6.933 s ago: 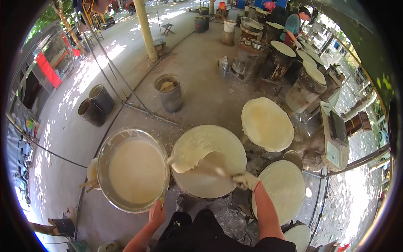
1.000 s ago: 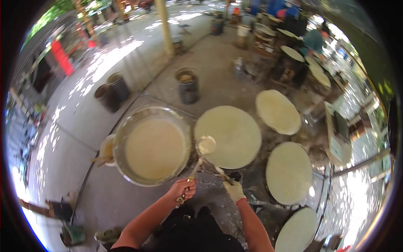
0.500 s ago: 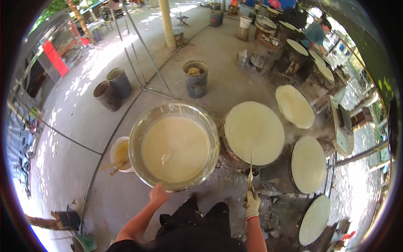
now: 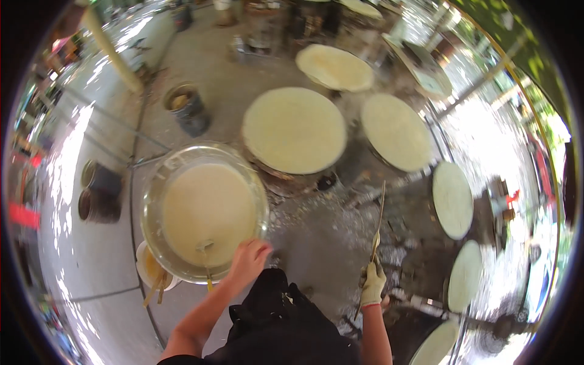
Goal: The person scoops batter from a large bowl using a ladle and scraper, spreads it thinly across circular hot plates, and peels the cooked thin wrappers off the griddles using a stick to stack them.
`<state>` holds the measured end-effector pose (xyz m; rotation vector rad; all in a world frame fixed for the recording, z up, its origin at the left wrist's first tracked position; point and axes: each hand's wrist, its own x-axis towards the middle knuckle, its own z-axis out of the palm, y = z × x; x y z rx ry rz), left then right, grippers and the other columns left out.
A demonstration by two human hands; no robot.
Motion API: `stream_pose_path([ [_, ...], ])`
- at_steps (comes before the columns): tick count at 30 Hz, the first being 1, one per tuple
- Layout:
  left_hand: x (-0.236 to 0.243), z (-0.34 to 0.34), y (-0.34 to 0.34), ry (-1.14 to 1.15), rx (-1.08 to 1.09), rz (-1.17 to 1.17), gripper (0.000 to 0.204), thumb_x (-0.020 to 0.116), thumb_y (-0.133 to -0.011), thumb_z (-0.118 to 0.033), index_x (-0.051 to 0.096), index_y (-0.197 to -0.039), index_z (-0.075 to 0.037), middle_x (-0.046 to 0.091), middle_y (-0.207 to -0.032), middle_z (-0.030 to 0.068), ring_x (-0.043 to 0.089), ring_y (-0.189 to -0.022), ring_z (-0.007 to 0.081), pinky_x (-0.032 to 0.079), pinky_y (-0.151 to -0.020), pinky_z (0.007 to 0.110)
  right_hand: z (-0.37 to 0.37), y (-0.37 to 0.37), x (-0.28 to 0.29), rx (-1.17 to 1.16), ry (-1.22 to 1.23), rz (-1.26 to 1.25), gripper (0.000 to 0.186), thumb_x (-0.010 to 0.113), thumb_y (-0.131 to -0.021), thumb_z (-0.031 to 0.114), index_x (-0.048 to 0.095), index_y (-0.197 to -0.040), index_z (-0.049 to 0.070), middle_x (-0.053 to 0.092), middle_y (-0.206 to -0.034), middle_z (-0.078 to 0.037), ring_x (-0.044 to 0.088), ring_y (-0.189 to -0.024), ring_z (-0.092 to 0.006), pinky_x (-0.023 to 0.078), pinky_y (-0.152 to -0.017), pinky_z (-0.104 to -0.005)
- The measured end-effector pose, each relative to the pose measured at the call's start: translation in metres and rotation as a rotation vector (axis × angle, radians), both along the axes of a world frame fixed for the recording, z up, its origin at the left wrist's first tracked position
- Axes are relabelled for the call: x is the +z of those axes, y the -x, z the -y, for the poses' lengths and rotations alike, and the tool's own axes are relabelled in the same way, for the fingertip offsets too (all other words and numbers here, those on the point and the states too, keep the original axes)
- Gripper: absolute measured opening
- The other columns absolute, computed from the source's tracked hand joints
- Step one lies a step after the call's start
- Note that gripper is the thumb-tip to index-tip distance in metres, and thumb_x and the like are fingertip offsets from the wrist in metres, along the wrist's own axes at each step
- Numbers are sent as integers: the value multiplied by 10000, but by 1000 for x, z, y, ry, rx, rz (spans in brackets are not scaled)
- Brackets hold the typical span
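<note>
A wide metal basin (image 4: 153, 248) of creamy batter (image 4: 210, 201) stands in front of me to the left. A ladle (image 4: 207, 250) rests in it, its handle over the near rim. My bare left hand (image 4: 248, 263) is by the basin's near right rim, apart from the handle. It looks open with nothing in it, though its fingers are blurred. My right hand (image 4: 373, 286), in a pale work glove, is closed around a long thin stick (image 4: 381, 210) pointing away from me. Round pale sheets (image 4: 295, 131) lie on drum-like stoves ahead and to the right.
A white bucket (image 4: 175, 283) with yellowish contents and wooden handles stands against the basin's left side. Farther off are a dark bin (image 4: 193, 115) and two dark buckets (image 4: 100, 207). More pale rounds (image 4: 453, 199) curve along my right side, near a metal rail.
My view has swung to the right. My left hand has let go of the ladle and moved right of its handle. The right hand still grips the stick.
</note>
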<state>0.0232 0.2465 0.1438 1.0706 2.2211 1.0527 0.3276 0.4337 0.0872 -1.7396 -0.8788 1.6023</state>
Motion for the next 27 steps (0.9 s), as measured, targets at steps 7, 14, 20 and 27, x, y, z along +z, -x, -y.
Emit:
stream_pose_path([
  [7, 218, -138, -114, -672, -1476, 920, 179, 643, -855, -101, 641, -1016, -23, 582, -1048, 124, 596, -921, 278, 494, -763, 382, 60, -120, -7, -267, -30, 57, 285, 583, -913, 170, 619, -1192, 130, 539, -686, 56, 410, -476, -29, 316, -410, -189],
  [14, 238, -113, -288, -874, -1112, 1388, 330, 730, -766, -235, 589, -863, 48, 566, -813, 101, 578, -751, 260, 425, -772, 375, 152, -221, -46, -515, 23, 56, 213, 589, -916, 203, 639, -1102, 112, 537, -657, 53, 420, -468, -36, 328, -412, -203],
  [20, 214, -153, -379, -601, -1843, 1257, 295, 720, -693, -178, 581, -829, 44, 566, -812, 86, 585, -765, 241, 393, -816, 393, 210, -282, -62, -691, 75, -40, 344, 556, -919, 132, 590, -1260, 106, 539, -690, 54, 404, -476, -29, 314, -408, -182],
  [27, 164, -128, -462, -571, -1599, 1702, 294, 624, -840, -217, 590, -1006, 24, 582, -998, 163, 598, -902, 247, 445, -799, 368, 261, -325, -59, -838, 208, -14, 384, 537, -912, 96, 560, -1295, 86, 556, -708, 40, 418, -480, -30, 326, -413, -181],
])
